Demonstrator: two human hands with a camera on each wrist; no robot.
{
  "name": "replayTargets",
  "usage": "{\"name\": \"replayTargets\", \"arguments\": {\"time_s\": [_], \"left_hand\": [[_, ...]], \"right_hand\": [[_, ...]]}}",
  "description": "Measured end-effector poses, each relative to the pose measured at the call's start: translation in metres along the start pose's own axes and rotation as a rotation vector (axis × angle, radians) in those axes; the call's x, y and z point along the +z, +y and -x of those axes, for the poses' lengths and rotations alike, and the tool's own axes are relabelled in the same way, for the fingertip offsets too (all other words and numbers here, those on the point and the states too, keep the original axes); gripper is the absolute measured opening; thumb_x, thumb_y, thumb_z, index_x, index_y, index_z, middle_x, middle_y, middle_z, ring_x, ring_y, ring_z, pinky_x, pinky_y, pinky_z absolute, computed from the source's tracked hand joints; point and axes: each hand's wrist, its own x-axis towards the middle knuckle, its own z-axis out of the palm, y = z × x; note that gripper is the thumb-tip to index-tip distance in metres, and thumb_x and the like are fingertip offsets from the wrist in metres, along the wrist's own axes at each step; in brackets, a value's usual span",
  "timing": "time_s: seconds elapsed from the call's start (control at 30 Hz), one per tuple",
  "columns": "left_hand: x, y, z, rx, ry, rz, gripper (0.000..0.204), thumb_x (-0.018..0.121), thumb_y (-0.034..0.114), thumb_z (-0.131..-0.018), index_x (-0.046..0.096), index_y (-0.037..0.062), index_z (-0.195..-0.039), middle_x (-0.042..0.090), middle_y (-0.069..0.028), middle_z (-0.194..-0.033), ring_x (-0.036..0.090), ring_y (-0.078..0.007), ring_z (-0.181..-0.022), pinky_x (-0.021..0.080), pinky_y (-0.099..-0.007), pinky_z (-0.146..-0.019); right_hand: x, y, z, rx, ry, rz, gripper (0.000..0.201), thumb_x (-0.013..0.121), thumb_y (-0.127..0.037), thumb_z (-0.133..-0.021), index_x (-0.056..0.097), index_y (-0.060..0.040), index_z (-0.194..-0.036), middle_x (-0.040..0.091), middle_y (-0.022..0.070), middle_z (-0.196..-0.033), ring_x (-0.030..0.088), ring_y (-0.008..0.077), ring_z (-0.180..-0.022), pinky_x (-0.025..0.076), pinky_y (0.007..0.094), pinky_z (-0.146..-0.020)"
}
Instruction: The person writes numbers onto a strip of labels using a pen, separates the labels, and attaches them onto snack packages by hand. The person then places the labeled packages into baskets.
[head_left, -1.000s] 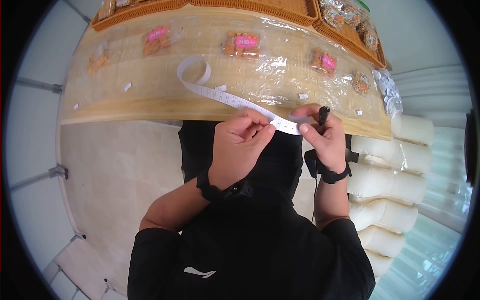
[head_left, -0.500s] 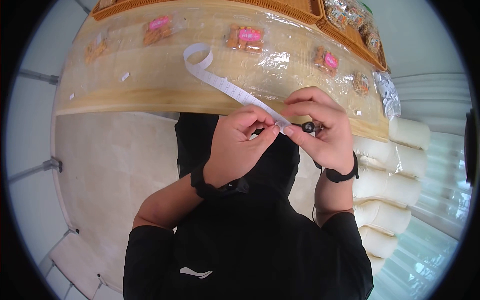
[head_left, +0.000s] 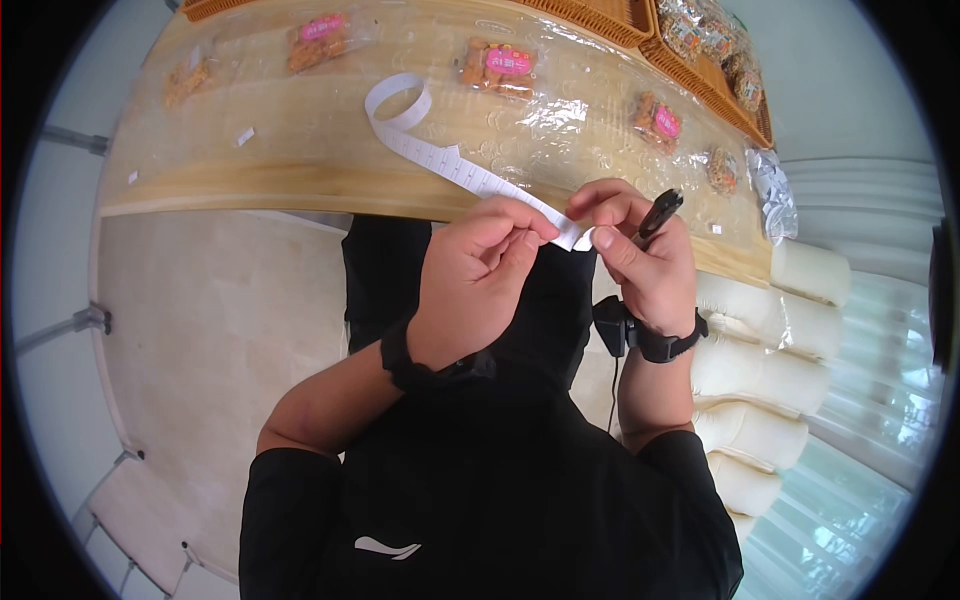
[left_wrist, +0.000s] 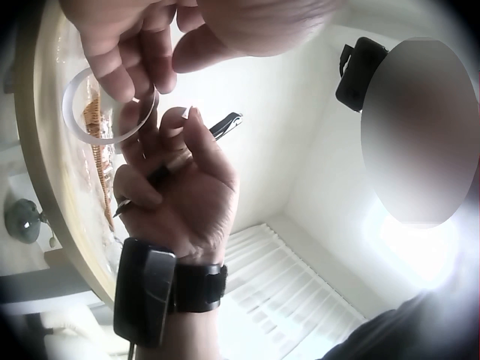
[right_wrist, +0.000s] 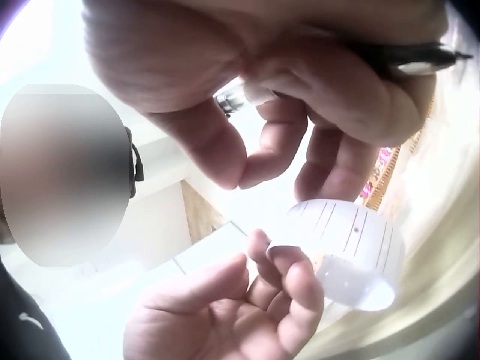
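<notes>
A long white strip of labels (head_left: pixel 450 165), ruled with cross lines, runs from the hands over the table edge and curls into a loop at its far end. My left hand (head_left: pixel 475 280) pinches the strip close to its near end between thumb and forefinger. Facing it, my right hand (head_left: pixel 645 265) pinches a small white label (head_left: pixel 585 240) between thumb and forefinger, right beside the strip's end. A black pen (head_left: pixel 660 213) is also in the right hand; in the left wrist view the pen (left_wrist: pixel 227 124) crosses the palm under curled fingers.
Several snack packs, one with a pink label (head_left: pixel 508 60), lie on the plastic-covered wooden table (head_left: pixel 280 185). Small white labels (head_left: pixel 246 136) dot its near side. Wicker trays (head_left: pixel 695 75) line the back; a crumpled silver packet (head_left: pixel 773 195) lies at the right edge.
My right hand came in to the strip's end beside the left fingertips, then drew slightly right with a small label between its fingers. The pen swung from pointing at the strip to pointing up and away.
</notes>
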Motion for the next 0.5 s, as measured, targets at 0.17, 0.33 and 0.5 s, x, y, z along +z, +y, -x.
{"name": "replayTargets", "arguments": {"time_s": [0.17, 0.33, 0.5], "left_hand": [[0.003, -0.014, -0.005, 0.114, 0.093, -0.190, 0.011, 0.062, -0.009, -0.090, 0.068, -0.0006, -0.093, 0.064, -0.0026, -0.090, 0.061, -0.0073, -0.077, 0.048, -0.0214, -0.068], [0.008, -0.020, -0.008, 0.120, 0.137, -0.078, 0.011, 0.062, -0.010, -0.088, 0.068, -0.0014, -0.092, 0.065, -0.0032, -0.089, 0.064, -0.0083, -0.079, 0.049, -0.0220, -0.068], [0.010, -0.020, -0.008, 0.172, 0.150, -0.126, 0.011, 0.063, -0.011, -0.086, 0.067, -0.0027, -0.093, 0.066, -0.0045, -0.092, 0.066, -0.0105, -0.080, 0.051, -0.0234, -0.069]], "right_hand": [[0.004, 0.001, 0.002, 0.141, -0.014, -0.183, 0.006, 0.069, -0.007, -0.092, 0.065, -0.0028, -0.093, 0.064, 0.0072, -0.115, 0.049, 0.0022, -0.068, 0.039, 0.0179, -0.058], [0.014, 0.012, 0.002, 0.114, 0.044, -0.230, 0.008, 0.068, -0.011, -0.094, 0.066, -0.0041, -0.096, 0.066, 0.0033, -0.103, 0.046, 0.0012, -0.061, 0.034, 0.0168, -0.050], [0.015, 0.020, 0.001, 0.136, 0.048, -0.274, 0.010, 0.068, -0.013, -0.096, 0.065, -0.0035, -0.099, 0.064, -0.0005, -0.088, 0.045, 0.0020, -0.058, 0.035, 0.0172, -0.049]]}}
